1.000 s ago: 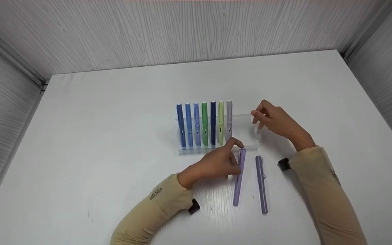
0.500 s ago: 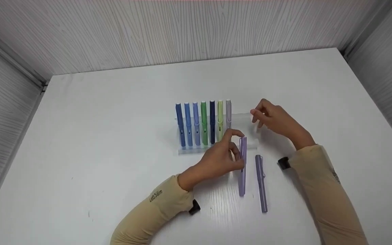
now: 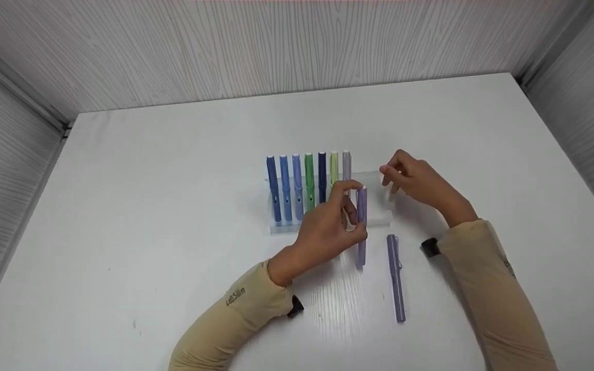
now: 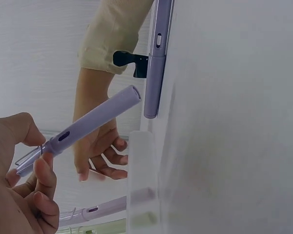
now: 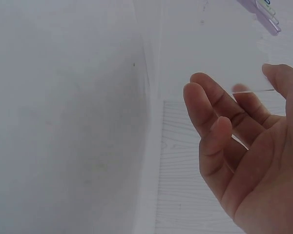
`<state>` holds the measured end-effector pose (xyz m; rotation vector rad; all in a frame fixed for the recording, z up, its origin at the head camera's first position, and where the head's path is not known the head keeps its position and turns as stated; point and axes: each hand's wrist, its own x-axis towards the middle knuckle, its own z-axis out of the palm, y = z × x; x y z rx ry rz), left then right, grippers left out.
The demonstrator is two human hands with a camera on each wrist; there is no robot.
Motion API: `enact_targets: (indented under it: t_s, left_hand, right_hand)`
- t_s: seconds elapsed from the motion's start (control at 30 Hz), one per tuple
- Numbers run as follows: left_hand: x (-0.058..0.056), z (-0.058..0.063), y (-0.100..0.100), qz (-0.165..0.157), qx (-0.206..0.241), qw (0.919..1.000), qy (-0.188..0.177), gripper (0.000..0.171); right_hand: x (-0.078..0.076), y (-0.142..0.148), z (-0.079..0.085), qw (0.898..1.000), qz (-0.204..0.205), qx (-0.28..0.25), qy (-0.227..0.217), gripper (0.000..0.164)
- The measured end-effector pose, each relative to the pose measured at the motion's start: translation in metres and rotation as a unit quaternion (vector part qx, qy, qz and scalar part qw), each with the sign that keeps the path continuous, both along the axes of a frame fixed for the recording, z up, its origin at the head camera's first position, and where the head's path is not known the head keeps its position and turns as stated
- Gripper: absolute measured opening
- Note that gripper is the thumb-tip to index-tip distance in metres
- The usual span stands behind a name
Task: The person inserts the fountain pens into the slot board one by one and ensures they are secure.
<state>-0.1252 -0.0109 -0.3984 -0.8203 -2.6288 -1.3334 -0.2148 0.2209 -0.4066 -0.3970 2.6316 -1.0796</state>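
My left hand [image 3: 322, 233] pinches a light purple fountain pen [image 3: 362, 252] between thumb and fingers, just in front of the right part of a clear pen stand [image 3: 279, 230]. In the left wrist view the pen [image 4: 95, 119] is tilted, its clip end in the fingers. My right hand [image 3: 418, 181] is at the stand's upper right corner. In the right wrist view its thumb and a finger lie on either side of the clear panel [image 5: 210, 53]. A darker purple pen [image 3: 396, 278] lies on the table, right of the held one.
Several capped pens, among them a green pen [image 3: 309, 178], lean side by side in the stand's left and middle part. The white table [image 3: 147, 216] meets wood-grain panels [image 3: 297, 46] behind and at both sides.
My left hand has lifted the light purple pen from the tabletop, turned it more upright and moved it forward toward the stand. My right hand has stayed at the stand's corner.
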Motion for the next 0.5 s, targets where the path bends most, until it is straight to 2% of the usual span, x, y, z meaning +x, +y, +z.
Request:
enact_targets:
  t_s: [0.1,0.23,0.5]
  left_hand:
    - [-0.0005,0.0019,0.0013,0.013,-0.02,0.999,0.038,0.056]
    - [-0.0013,0.0026,0.0025,0.036,-0.041,0.9936,0.099,0.054]
    - [-0.0069,-0.0002,0.0035,0.068,-0.037,0.9799,0.184,0.053]
  right_hand:
    - [0.0002,0.0002,-0.0006,1.0,0.001,0.002,0.002,0.041]
    - [-0.0003,0.0007,-0.0019,1.0,0.003,0.006,0.006,0.043]
    - [-0.0009,0.0007,-0.002,1.0,0.001,0.006,0.006,0.045]
